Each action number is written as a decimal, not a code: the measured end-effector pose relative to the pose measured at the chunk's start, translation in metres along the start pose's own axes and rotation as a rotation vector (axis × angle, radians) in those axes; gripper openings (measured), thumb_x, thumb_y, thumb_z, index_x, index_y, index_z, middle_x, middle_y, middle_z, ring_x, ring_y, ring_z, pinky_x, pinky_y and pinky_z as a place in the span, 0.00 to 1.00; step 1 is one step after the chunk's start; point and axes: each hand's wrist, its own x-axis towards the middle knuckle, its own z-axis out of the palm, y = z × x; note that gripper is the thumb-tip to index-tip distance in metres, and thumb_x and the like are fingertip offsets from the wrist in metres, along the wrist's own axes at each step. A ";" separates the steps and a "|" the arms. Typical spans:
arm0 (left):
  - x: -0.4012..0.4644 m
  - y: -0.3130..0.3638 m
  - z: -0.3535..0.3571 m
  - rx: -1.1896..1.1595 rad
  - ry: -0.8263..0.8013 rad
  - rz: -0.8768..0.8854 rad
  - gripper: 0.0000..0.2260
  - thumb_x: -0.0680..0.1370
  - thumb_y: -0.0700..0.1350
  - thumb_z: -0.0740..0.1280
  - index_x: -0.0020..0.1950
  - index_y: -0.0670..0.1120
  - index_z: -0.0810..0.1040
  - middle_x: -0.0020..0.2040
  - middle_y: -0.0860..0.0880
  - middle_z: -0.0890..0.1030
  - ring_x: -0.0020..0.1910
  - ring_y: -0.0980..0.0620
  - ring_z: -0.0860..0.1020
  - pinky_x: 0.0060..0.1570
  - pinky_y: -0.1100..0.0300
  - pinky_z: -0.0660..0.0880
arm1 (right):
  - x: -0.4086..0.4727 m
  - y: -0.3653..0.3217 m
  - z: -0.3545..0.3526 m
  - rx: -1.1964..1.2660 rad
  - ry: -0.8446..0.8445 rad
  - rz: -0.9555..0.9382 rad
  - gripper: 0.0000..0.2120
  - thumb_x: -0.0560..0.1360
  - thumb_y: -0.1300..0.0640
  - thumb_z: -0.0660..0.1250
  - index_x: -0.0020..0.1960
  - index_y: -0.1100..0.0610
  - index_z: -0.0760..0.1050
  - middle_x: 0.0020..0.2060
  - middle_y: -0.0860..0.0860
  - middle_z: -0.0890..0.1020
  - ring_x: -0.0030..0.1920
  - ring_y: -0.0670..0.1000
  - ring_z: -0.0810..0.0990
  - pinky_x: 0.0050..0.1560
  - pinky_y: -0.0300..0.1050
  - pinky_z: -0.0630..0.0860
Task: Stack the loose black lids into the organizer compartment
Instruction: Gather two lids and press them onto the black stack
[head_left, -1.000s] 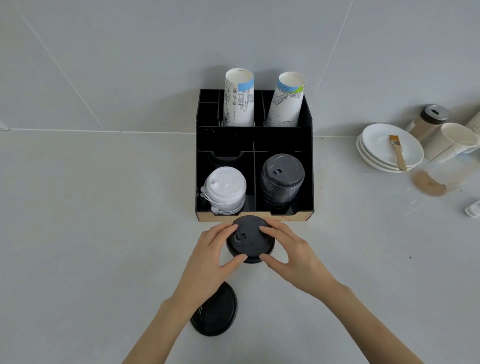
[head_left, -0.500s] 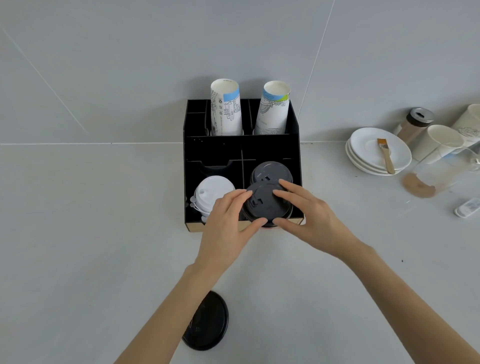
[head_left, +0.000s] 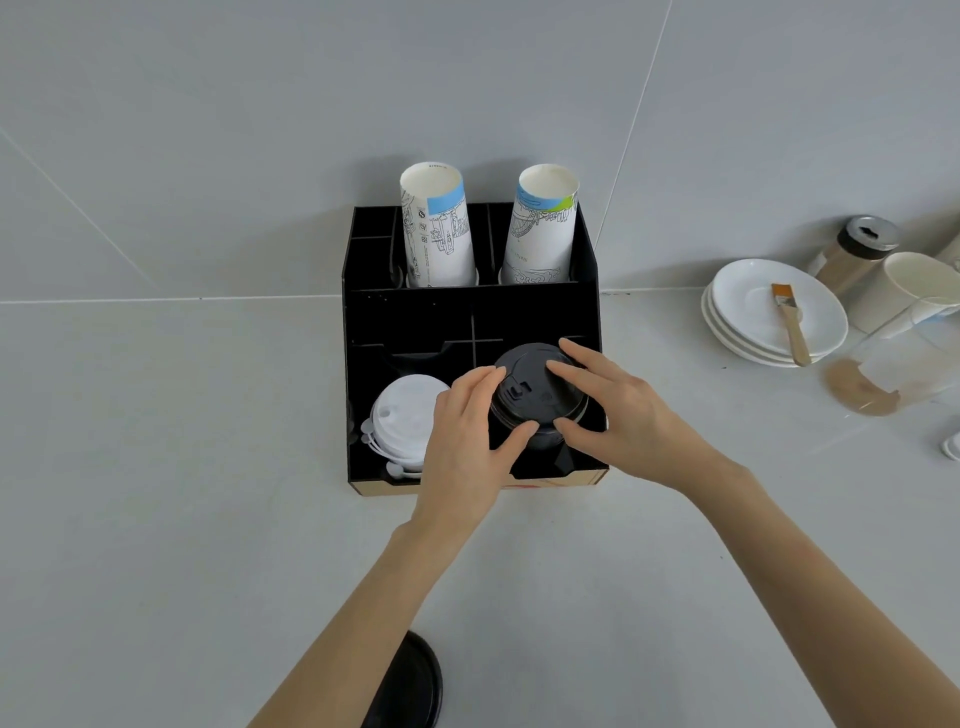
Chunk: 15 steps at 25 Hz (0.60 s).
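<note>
A black organizer stands against the wall. In its front right compartment sits a stack of black lids. My left hand grips the stack's left side, thumb at the front. My right hand holds its right side, fingers over the top lid. One loose black lid lies on the counter near me, partly hidden under my left forearm.
White lids fill the front left compartment. Two upside-down paper cups stand in the back compartments. To the right are stacked white plates with a brush, a shaker jar, a white cup and a clear pitcher.
Both hands carried the small stack of black lids from the counter up and forward, and now hold it on the black lids in the front right compartment.
</note>
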 end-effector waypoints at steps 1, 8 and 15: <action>0.002 -0.002 0.001 0.003 -0.002 -0.005 0.24 0.72 0.45 0.68 0.66 0.44 0.65 0.66 0.46 0.69 0.63 0.49 0.66 0.60 0.54 0.71 | 0.004 0.002 0.000 -0.006 -0.014 -0.003 0.26 0.73 0.59 0.65 0.68 0.56 0.61 0.73 0.52 0.58 0.71 0.52 0.60 0.63 0.33 0.56; 0.013 -0.009 0.010 0.012 -0.010 -0.034 0.23 0.73 0.44 0.67 0.66 0.44 0.65 0.66 0.46 0.69 0.62 0.49 0.68 0.57 0.54 0.73 | 0.017 0.014 0.005 -0.017 -0.045 0.009 0.26 0.73 0.59 0.64 0.69 0.56 0.60 0.74 0.52 0.57 0.71 0.52 0.60 0.62 0.35 0.59; 0.015 -0.009 0.015 0.028 -0.021 -0.028 0.23 0.73 0.45 0.67 0.65 0.44 0.65 0.65 0.46 0.69 0.62 0.49 0.69 0.55 0.64 0.66 | 0.014 0.017 0.009 0.024 0.008 0.028 0.25 0.73 0.61 0.64 0.68 0.56 0.62 0.73 0.52 0.58 0.70 0.53 0.63 0.62 0.36 0.62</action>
